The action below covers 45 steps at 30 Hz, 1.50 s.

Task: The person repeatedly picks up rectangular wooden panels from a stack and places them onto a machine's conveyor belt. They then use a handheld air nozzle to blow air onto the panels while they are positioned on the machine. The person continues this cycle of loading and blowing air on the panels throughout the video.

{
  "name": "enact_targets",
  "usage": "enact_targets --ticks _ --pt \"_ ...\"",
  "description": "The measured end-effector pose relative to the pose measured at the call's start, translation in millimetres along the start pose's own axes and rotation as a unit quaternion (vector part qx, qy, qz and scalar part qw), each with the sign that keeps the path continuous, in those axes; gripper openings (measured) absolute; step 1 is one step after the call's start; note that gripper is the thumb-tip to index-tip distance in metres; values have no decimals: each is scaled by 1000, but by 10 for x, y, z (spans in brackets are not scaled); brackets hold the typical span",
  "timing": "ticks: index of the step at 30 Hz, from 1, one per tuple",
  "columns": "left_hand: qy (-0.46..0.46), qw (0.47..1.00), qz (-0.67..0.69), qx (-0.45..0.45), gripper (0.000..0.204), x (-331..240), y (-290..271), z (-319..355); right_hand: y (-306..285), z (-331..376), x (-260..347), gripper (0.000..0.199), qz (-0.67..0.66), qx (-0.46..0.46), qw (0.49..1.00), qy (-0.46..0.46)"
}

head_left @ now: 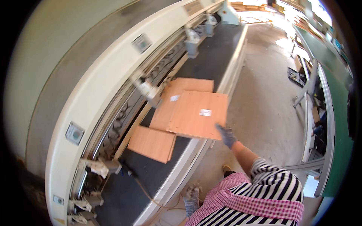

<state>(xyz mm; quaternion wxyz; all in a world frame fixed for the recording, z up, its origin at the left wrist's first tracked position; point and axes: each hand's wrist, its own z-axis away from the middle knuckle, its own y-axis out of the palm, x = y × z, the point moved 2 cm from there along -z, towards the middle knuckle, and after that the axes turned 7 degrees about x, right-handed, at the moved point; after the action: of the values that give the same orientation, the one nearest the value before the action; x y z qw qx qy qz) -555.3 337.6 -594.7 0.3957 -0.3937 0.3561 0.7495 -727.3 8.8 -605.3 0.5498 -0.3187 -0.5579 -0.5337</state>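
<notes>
Sunlit workshop floor, dusty and grey (260,113), runs alongside a long cream-coloured woodworking machine (102,90) whose dark feed bed (211,52) stretches away toward a bright doorway. On that bed lie three flat wooden panels of warm orange-brown: the top panel (196,116), bearing a small white label (205,112), rests over a longer panel (177,98) that reaches further up the bed and carries its own white sticker, while a smaller panel (152,144) sits partly under them at the nearer end. The top panel's near corner overhangs the bed's pale outer edge toward the floor. A person in a black-and-white striped top with a pink checked apron (256,203) leans in from the floor side of the bed. The right hand (226,135), in a blue-grey glove, is stretched out to the overhanging corner of the top panel, fingers at its edge; whether they actually grip the board cannot be told. The left hand (192,199), also gloved, hangs low beside the bed's outer edge, near a thin hose trailing on the floor, and its hold is likewise unclear. Across the floor from the bed stands a green-topped bench (332,113) on a metal frame
</notes>
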Motion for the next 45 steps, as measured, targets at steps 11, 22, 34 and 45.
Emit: enact_targets --ticks 11,22,34,45 --pt "-52 949 -231 208 23 538 1595 -311 -890 368 -514 14 875 -211 332 -283" --pt "260 649 -342 628 34 1957 6092 2598 -5512 9194 433 36 -64 -441 873 200" --pt "383 375 -657 531 78 5766 11658 6690 -10534 12790 1144 55 203 -723 659 29" --pt "400 608 -329 602 69 8244 17667 7523 -15343 13466 1641 78 477 -675 560 59"
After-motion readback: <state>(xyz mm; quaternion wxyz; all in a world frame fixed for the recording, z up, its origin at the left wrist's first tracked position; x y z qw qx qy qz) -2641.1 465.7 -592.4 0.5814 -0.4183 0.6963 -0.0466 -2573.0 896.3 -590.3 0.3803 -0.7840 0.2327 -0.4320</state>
